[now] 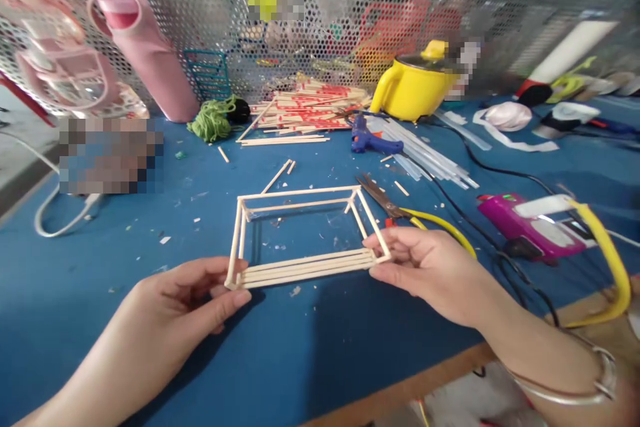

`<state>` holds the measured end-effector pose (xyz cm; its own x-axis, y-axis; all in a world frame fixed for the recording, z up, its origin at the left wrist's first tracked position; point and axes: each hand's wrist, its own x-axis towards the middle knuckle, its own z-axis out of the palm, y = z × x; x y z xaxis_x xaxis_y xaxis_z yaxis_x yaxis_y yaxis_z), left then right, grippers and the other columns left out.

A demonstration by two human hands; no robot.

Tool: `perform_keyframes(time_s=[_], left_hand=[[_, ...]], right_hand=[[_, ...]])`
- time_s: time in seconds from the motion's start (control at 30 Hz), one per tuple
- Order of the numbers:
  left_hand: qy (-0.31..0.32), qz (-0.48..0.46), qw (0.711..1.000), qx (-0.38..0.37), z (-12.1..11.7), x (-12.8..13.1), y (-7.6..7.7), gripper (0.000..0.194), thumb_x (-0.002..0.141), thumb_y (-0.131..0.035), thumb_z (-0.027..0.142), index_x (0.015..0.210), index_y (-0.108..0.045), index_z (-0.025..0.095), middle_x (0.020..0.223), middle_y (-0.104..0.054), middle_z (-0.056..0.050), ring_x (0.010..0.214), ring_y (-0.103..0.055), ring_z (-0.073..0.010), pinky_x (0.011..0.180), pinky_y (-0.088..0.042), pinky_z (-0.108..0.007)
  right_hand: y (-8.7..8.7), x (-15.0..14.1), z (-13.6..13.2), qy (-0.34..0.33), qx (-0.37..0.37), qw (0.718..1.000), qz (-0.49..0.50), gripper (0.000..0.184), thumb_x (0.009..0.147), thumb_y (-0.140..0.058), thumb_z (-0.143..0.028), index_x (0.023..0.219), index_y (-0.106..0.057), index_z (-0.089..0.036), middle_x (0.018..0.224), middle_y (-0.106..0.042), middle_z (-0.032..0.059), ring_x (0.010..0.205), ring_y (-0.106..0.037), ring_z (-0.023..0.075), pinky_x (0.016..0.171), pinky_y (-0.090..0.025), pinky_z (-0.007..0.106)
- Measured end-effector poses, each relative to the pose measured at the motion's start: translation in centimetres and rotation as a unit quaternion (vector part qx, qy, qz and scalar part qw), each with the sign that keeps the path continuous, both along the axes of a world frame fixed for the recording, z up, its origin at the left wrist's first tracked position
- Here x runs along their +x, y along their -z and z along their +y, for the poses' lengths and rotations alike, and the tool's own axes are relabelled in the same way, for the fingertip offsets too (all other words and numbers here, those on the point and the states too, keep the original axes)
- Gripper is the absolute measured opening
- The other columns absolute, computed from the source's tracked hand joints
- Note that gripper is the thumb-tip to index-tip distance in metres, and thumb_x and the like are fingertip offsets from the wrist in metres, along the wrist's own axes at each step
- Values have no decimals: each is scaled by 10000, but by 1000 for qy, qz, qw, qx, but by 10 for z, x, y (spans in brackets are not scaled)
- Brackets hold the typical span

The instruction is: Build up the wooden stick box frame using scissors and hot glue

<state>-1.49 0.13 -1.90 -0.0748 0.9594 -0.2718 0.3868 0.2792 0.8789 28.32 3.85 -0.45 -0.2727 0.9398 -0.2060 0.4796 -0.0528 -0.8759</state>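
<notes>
A rectangular frame of thin wooden sticks (305, 268) is held between my two hands above the blue table. Several sticks lie side by side along its near side, and short posts join its upper and lower bars. My left hand (183, 303) pinches the near left corner between thumb and fingers. At the near right corner, my right hand (425, 270) grips the frame the same way; its wrist wears a bracelet. Just behind that hand lie scissors (387, 203) with yellow handles, blades apart. Beyond the frame, a loose stick (277, 177) rests on the table.
Behind are a pile of sticks in red-marked wrappers (315, 103), green yarn (213, 120), a blue glue gun (373, 138), clear glue sticks (430, 153) and a yellow pot (415, 90). A pink bottle (155, 57) stands left. Black cables pass a purple device (540, 227) at right.
</notes>
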Motion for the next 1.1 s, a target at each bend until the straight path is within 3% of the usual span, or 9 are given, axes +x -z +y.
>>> perform_keyframes(time_s=[0.23, 0.53, 0.8, 0.93, 1.1], left_hand=[[-22, 55, 998, 27, -4, -4, 6, 399, 515, -778, 502, 827, -754, 255, 755, -741, -12, 604, -641, -167, 552, -538, -208], [-20, 63, 997, 33, -2, 0, -2, 352, 519, -779, 472, 794, -769, 252, 753, -747, -20, 623, -653, -201, 570, -549, -252], [43, -5, 998, 34, -4, 1, -2, 300, 692, -718, 378, 938, -721, 206, 681, -672, 5, 573, -555, -112, 519, -468, -177], [59, -9, 998, 33, -4, 2, 1, 454, 689, -726, 373, 1117, -670, 232, 737, -675, 9, 632, -575, -130, 583, -493, -204], [62, 20, 998, 19, -4, 3, 0, 370, 695, -707, 396, 1028, -733, 236, 767, -711, 5, 668, -601, -166, 639, -511, -250]], right_hand=[[-1, 0, 1, -13, 2, 1000, -3, 177, 735, -683, -312, 874, -658, -204, 723, -674, -15, 653, -637, 121, 598, -517, 208], [-2, 0, 2, -29, 17, 999, -17, 135, 752, -669, -305, 853, -645, -219, 705, -664, -23, 614, -611, 115, 568, -493, 206], [7, 5, 4, -9, 82, 991, -110, 206, 714, -681, -432, 835, -672, -266, 624, -657, -10, 527, -595, 154, 532, -505, 242], [9, 4, 5, -1, 107, 987, -118, 252, 692, -672, -483, 831, -683, -274, 613, -654, 4, 506, -597, 175, 537, -530, 273], [8, 1, 5, 4, 102, 988, -112, 241, 678, -686, -469, 827, -701, -281, 686, -696, 21, 578, -640, 201, 564, -551, 287]])
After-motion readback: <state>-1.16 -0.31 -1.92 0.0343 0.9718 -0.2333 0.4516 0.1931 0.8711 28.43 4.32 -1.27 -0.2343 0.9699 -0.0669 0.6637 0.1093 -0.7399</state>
